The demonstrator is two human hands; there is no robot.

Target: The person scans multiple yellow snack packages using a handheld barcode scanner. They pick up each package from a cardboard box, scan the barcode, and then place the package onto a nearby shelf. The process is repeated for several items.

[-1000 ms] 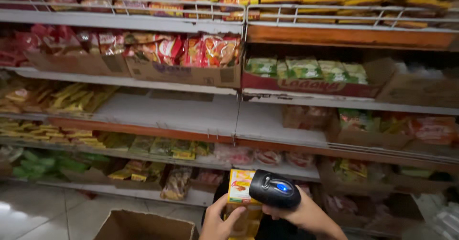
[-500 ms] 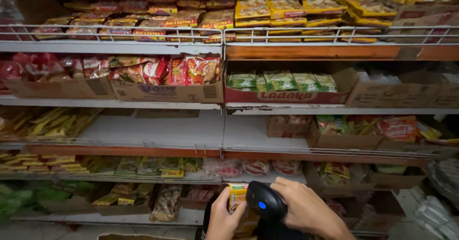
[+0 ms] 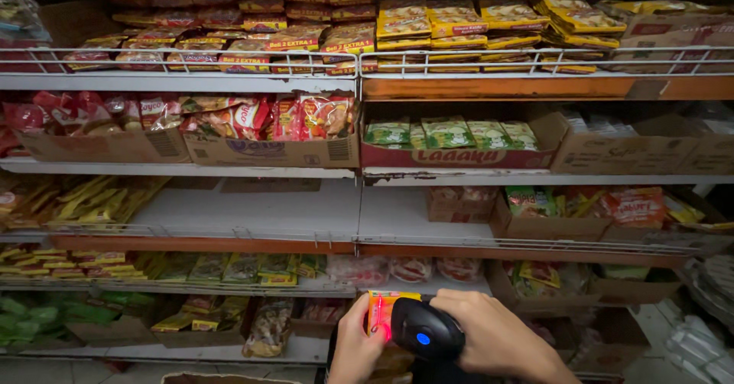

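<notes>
My left hand holds a small orange and yellow packet low in the view, in front of the bottom shelves. My right hand grips a black handheld scanner with a blue light on its back. The scanner's head points at the packet, and a red glow falls on the packet's face. Both hands are close together at the lower middle of the frame.
Store shelves fill the view, with wire rails and open cardboard boxes of snack packets. The middle shelf is partly bare. Yellow packet stacks sit on top. A cardboard box edge shows on the floor.
The camera has tilted up, showing more of the top shelf. My hands with packet and scanner now sit lower in view. A red glow now shows on the packet.
</notes>
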